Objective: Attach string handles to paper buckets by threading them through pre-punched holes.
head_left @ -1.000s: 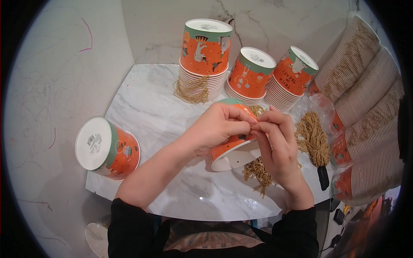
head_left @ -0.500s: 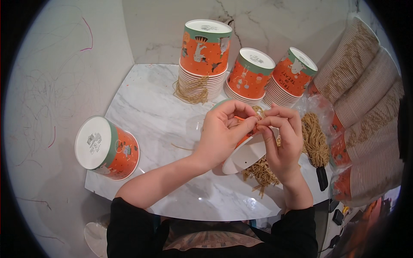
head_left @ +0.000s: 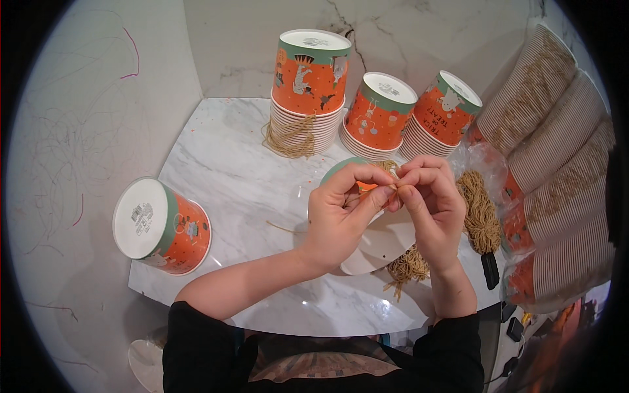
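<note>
Left hand [head_left: 337,219] and right hand [head_left: 429,206] raised together over the middle of the white marble worktop [head_left: 229,177], fingertips pressed against each other, both pinching a short piece of tan twine [head_left: 395,171] between thumb and forefinger

Directly beneath the hands, an orange paper cup [head_left: 367,249] lying on its side – green rim band peeking out above the left knuckles, white base showing below the palms; cannot tell whether the hands touch the cup itself

Just under the right wrist, a loose tuft of twine pieces [head_left: 407,267] on the worktop; to the right of that hand, a thicker bundle of twine [head_left: 479,209] resting in a clear plastic bag [head_left: 481,160]

A single stray strand [head_left: 283,228] lying left of the left hand

Along the back, three stacks of upside-down orange cups – tallest stack [head_left: 308,88] with a twine loop hanging at its foot, middle stack [head_left: 379,114], right stack [head_left: 440,114] leaning slightly

Near the front left corner, well apart from the hands, one upside-down cup [head_left: 164,226] tilted, white base up

At the far right, long sleeves of nested cups [head_left: 557,164] lying stacked on one another
</note>
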Tool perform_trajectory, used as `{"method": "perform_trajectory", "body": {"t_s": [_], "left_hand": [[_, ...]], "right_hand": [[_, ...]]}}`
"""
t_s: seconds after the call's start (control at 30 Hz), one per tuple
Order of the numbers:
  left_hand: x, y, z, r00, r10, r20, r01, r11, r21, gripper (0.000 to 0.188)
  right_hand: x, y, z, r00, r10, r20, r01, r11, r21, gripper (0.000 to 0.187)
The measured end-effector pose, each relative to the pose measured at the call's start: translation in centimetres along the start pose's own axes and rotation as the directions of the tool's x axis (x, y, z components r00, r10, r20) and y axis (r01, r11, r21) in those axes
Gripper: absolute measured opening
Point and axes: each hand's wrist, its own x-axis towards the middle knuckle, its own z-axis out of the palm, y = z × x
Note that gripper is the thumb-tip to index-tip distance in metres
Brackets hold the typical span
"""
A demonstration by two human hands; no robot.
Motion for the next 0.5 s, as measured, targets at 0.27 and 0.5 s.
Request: {"method": "perform_trajectory", "body": {"t_s": [0.27,0.5], "left_hand": [[0.1,0.0,-0.1,1.000,0.007,0.029,-0.007,1.000,-0.005,0.011],[0.1,-0.3,-0.4,0.999,-0.013,0.042,0.014,0.999,-0.036,0.012]], "right_hand": [[0.7,0.2,-1.4,0.992,0.083,0.091,-0.094,0.986,0.136,0.008],[0.8,0.7,-1.3,0.991,0.087,0.100,-0.105,0.975,0.196,0.010]]}}
